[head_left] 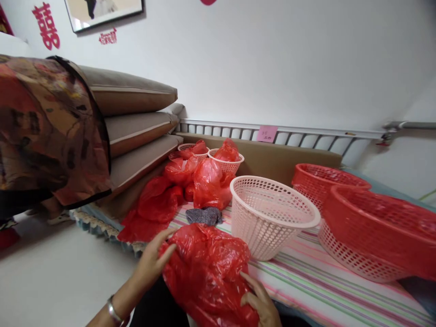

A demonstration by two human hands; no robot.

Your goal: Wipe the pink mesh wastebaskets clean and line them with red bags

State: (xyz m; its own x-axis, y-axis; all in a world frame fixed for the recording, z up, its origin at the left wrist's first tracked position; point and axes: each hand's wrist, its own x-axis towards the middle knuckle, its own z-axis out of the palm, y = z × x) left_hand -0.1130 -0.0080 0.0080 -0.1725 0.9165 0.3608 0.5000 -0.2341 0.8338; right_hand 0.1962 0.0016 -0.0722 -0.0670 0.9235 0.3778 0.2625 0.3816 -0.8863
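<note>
A crumpled red plastic bag (207, 268) spans the space between my two hands, low in the middle of the head view. My left hand (153, 256) grips its left edge, with the thumb over the front and some fingers hidden behind the plastic. On the lower right side my right hand (259, 297) holds the same bag with bent fingers. Whether anything lies inside the bag cannot be made out. Just beyond it rests a dark grey cloth (204, 215). A pale pink plastic basket (272, 222) stands upright to the right of the bag.
Two baskets covered with red plastic, a nearer one (374, 231) and a farther one (323, 181), stand right on the striped sheet (306, 268). More red bags (207, 181) and small baskets (228, 163) lie behind. Stacked cushions (136, 127) and a person in patterned clothing (47, 127) are left.
</note>
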